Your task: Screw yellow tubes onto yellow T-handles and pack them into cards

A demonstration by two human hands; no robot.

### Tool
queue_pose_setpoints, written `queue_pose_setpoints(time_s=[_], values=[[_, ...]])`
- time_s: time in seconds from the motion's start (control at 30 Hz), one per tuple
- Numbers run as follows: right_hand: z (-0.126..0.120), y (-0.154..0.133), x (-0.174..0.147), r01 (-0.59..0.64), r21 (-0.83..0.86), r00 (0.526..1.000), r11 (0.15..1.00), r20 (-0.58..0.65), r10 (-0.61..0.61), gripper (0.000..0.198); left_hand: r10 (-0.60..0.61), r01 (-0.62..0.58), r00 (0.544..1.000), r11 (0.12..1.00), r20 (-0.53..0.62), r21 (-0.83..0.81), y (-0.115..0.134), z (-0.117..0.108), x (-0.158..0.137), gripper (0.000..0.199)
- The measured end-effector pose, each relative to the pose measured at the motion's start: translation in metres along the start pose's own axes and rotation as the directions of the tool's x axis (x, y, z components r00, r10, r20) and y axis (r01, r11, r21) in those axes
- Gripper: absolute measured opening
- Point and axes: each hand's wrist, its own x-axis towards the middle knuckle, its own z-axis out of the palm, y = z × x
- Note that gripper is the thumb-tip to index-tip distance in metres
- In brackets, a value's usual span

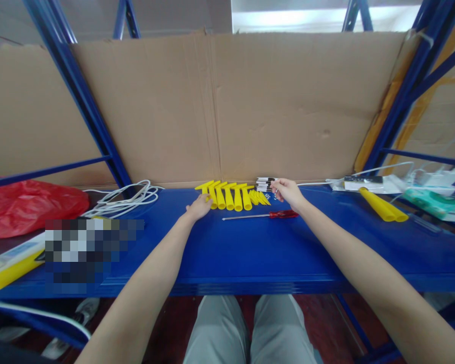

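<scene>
Several yellow T-shaped plastic handles (229, 197) lie side by side in a row at the back of the blue shelf. My left hand (200, 207) is closed around the lower part of the leftmost handle (203, 188). Small yellow wedge-like pieces (260, 197) lie just right of the row. My right hand (287, 192) is over the shelf beside a stack of black-and-white strips (264, 184), its fingers pinched; whatever is between them is too small to make out. A screwdriver (278, 215) with a red handle lies in front, its tip pointing left. Small pale bits (276, 197) are below my right fingers.
A cardboard sheet (288, 106) stands behind the blue shelf (250, 253), between blue uprights. On the left are a red plastic bag (34, 207), a coiled white cable (127, 199) and a pixelated patch. On the right lie yellow tubes (382, 206) and a green packet (432, 202).
</scene>
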Motion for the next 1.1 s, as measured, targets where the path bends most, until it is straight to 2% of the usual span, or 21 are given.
queue_pose_setpoints(time_s=[0.1, 0.17, 0.23, 0.3, 0.33, 0.37, 0.43, 0.5, 0.6, 0.67, 0.77, 0.9, 1.1], values=[[0.0, -0.002, 0.0, -0.006, -0.041, 1.0, 0.999, -0.005, 0.006, 0.022, -0.1, 0.098, 0.993, 0.994, 0.056, 0.046, 0.003, -0.002, -0.002, 0.042], [-0.005, -0.005, 0.002, 0.006, -0.149, 0.999, 0.989, -0.033, -0.011, 0.021, -0.115, 0.111, 0.991, 0.992, 0.065, 0.06, 0.005, -0.003, -0.004, 0.044], [-0.018, -0.007, 0.007, 0.034, -0.319, 0.994, 0.947, -0.087, -0.065, 0.019, -0.12, 0.115, 0.99, 0.991, 0.078, 0.07, 0.007, -0.004, -0.006, 0.045], [-0.04, -0.008, 0.012, 0.033, -0.42, 0.979, 0.907, -0.167, -0.113, 0.017, -0.125, 0.118, 0.987, 0.99, 0.099, 0.078, 0.008, -0.005, -0.007, 0.046], [-0.054, -0.007, 0.013, 0.008, -0.567, 0.95, 0.823, -0.253, -0.183, 0.013, -0.126, 0.118, 0.986, 0.99, 0.11, 0.08, 0.009, -0.005, -0.007, 0.047], [-0.069, -0.005, 0.014, -0.071, -0.677, 0.921, 0.732, -0.327, -0.213, 0.01, -0.127, 0.118, 0.985, 0.99, 0.12, 0.083, 0.01, -0.005, -0.008, 0.048], [-0.1, 0.002, 0.014, -0.277, -0.755, 0.873, 0.595, -0.456, -0.173, 0.016, -0.131, 0.119, 0.982, 0.989, 0.136, 0.091, 0.012, -0.006, -0.009, 0.051], [-0.127, 0.01, 0.012, -0.444, -0.742, 0.8, 0.502, -0.581, -0.151, 0.029, -0.132, 0.118, 0.98, 0.988, 0.145, 0.102, 0.014, -0.007, -0.01, 0.052], [-0.152, 0.022, 0.005, -0.664, -0.599, 0.656, 0.447, -0.754, -0.036, 0.047, -0.132, 0.116, 0.982, 0.986, 0.137, 0.118, 0.016, -0.01, -0.013, 0.053], [-0.158, 0.026, 0.001, -0.736, -0.523, 0.603, 0.429, -0.795, 0.065, 0.055, -0.131, 0.117, 0.985, 0.986, 0.115, 0.123, 0.018, -0.012, -0.015, 0.053], [-0.159, 0.027, -0.003, -0.778, -0.458, 0.561, 0.43, -0.815, 0.147, 0.064, -0.123, 0.114, 0.99, 0.986, 0.07, 0.12, 0.02, -0.014, -0.017, 0.053], [-0.161, 0.028, -0.002, -0.776, -0.438, 0.542, 0.454, -0.831, 0.126, 0.062, -0.072, 0.072, 0.997, 0.992, -0.003, 0.099, 0.025, -0.015, -0.019, 0.05], [-0.164, 0.035, 0.002, -0.731, -0.38, 0.524, 0.568, -0.844, 0.11, 0.047, 0.023, -0.019, 0.997, 0.999, -0.073, 0.05, 0.036, -0.016, -0.022, 0.044]])
